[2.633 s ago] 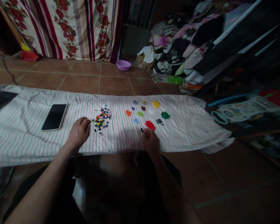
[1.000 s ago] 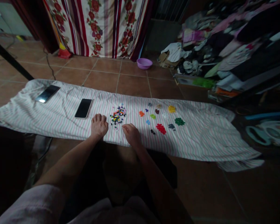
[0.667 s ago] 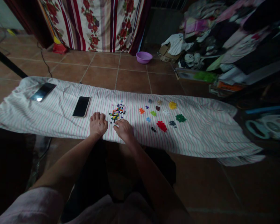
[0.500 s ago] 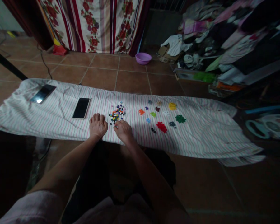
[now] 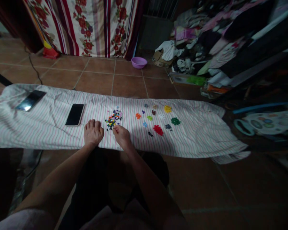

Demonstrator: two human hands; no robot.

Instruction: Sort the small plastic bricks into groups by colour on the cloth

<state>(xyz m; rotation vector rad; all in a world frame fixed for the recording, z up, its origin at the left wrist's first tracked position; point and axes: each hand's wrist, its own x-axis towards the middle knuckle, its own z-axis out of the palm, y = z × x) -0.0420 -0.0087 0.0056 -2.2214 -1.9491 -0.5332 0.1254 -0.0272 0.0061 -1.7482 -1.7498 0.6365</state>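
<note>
A mixed pile of small coloured pieces (image 5: 114, 118) lies on the striped cloth (image 5: 194, 137). My left hand (image 5: 93, 132) rests palm down on the cloth, left of the pile, its fingers laid out flat. At the pile's near right edge my right hand (image 5: 122, 135) has thumb and fingertips pressed together. Whatever they pinch is too small to make out. To the right are single-colour heaps: red pieces (image 5: 158, 130), orange pieces (image 5: 138, 116), green pieces (image 5: 175, 121), yellow pieces (image 5: 167, 109) and black pieces (image 5: 150, 134), with several smaller heaps among them.
A phone (image 5: 75, 114) lies on the cloth left of my left hand. Another dark, shiny flat device (image 5: 30, 100) is farther left. Beyond the cloth, a purple basin (image 5: 139, 62) stands on the tiled floor near piled clothes (image 5: 189, 41) and a floral curtain (image 5: 96, 28).
The camera view has turned slightly, so everything appears farther left. My left hand stays flat beside the pile. The right hand remains at the pile's near edge, fingertips still together.
</note>
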